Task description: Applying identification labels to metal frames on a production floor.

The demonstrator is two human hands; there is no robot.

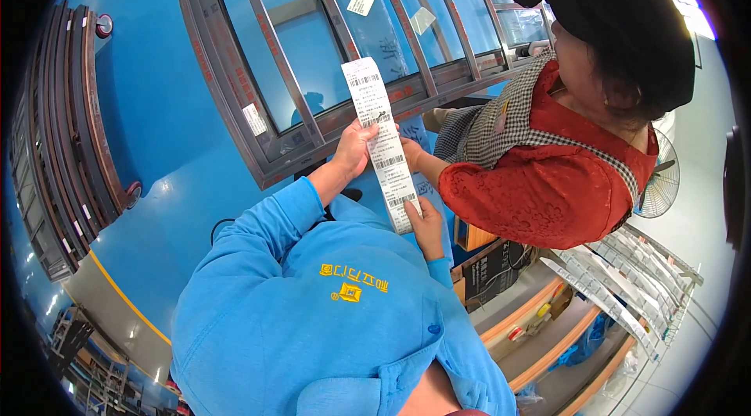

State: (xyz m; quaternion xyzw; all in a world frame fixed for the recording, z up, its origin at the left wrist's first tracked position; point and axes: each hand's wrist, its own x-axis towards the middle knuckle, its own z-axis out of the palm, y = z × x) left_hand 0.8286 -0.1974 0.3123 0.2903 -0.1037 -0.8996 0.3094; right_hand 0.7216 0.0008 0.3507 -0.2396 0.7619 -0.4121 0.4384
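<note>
A long white strip of printed labels point(382, 134) with barcodes runs up and down in front of my chest. My left hand point(353, 152) is closed on its left edge near the middle, thumb on top. Lower down, my right hand point(425, 227) pinches the strip's right edge close to its bottom end. A co-worker's hand point(410, 155) shows at the strip's right side, partly hidden behind it; whether it touches the strip I cannot tell. Just beyond lies a grey metal window frame point(270, 29) with several bars and glass panes.
The co-worker, in a red top point(532, 197) and black cap point(626, 33), stands close at my right. A rack of dark frames point(66, 127) on casters stands left. Lower right are wooden shelf boards point(547, 346), hanging label strips point(610, 283) and a fan point(659, 173).
</note>
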